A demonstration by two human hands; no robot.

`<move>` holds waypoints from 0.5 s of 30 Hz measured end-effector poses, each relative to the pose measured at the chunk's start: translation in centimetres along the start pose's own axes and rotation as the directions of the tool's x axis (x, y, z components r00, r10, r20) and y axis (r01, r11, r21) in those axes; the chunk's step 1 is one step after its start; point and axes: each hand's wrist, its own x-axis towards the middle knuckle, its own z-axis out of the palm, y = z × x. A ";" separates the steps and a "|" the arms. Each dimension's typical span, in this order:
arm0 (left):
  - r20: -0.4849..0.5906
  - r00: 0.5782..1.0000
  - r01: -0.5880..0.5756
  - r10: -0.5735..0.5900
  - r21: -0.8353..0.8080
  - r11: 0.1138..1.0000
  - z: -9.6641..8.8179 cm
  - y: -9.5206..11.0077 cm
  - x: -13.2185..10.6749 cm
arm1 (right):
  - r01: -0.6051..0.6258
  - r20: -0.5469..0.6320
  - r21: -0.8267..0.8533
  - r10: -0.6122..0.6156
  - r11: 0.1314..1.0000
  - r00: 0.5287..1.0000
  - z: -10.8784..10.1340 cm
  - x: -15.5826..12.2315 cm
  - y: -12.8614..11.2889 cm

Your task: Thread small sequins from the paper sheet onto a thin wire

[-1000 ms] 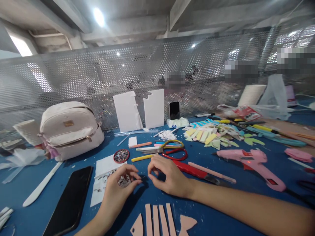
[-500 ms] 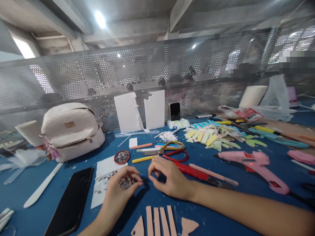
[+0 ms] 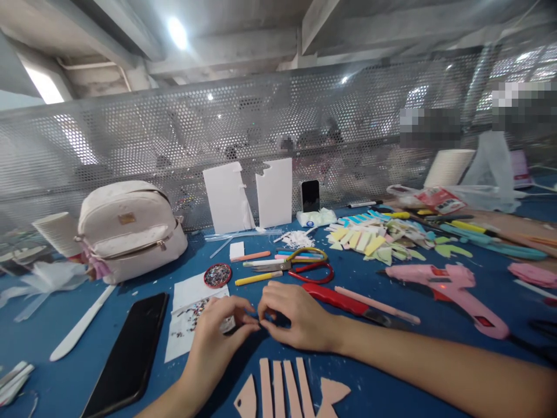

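My left hand [image 3: 221,331] is closed in a pinch, thumb and fingertips pressed together. Opposite it, my right hand [image 3: 298,316] pinches too, and the fingertips of both hands meet or nearly meet. A tiny dark speck shows between them, too small to name. Just below lie flat peach pieces: a fish-head shape [image 3: 247,399] with a hole, several narrow strips [image 3: 279,389], and a tail shape [image 3: 333,392]. Beside my left hand is a white paper sheet [image 3: 176,342] strewn with small dark and coloured bits. A red-rimmed round dish [image 3: 217,276] full of similar bits sits at its top.
Scissors [image 3: 304,266], markers [image 3: 259,278] and a red-handled cutter [image 3: 339,299] lie beyond my hands. A pink glue gun [image 3: 452,284] is at right, behind it a heap of paper scraps [image 3: 369,238]. At left are a black phone [image 3: 126,354], a white knife [image 3: 82,325] and a backpack [image 3: 130,232].
My hands have come together, closing the small gap between their fingertips. The view has shifted slightly; the things on the table lie as before.
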 end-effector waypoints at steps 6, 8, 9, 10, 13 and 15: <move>0.037 0.998 0.049 -0.047 -0.042 0.998 0.4 0.2 -0.1 | 0.028 0.015 0.014 -0.028 1.000 1.000 -0.1 -0.2 0.2; 0.043 0.996 0.084 -0.079 -0.128 0.988 0.6 0.1 0.0 | 0.040 0.015 0.012 -0.041 0.999 0.999 0.0 -0.3 0.3; 0.042 0.995 0.096 -0.090 -0.160 0.982 0.8 0.1 0.1 | 0.043 0.006 0.013 -0.043 0.999 0.999 0.0 -0.3 0.3; 0.040 0.994 0.103 -0.097 -0.185 0.977 0.9 0.1 0.1 | 0.046 -0.004 0.015 -0.046 0.999 0.999 0.0 -0.3 0.3; 0.050 0.994 0.110 -0.101 -0.209 0.972 1.0 0.0 0.2 | 0.049 -0.028 0.044 -0.048 0.998 0.998 0.0 -0.4 0.2; 0.061 0.994 0.095 -0.085 -0.184 0.978 0.9 0.0 0.0 | -0.004 -0.069 0.102 0.011 0.995 0.998 0.0 -0.3 0.2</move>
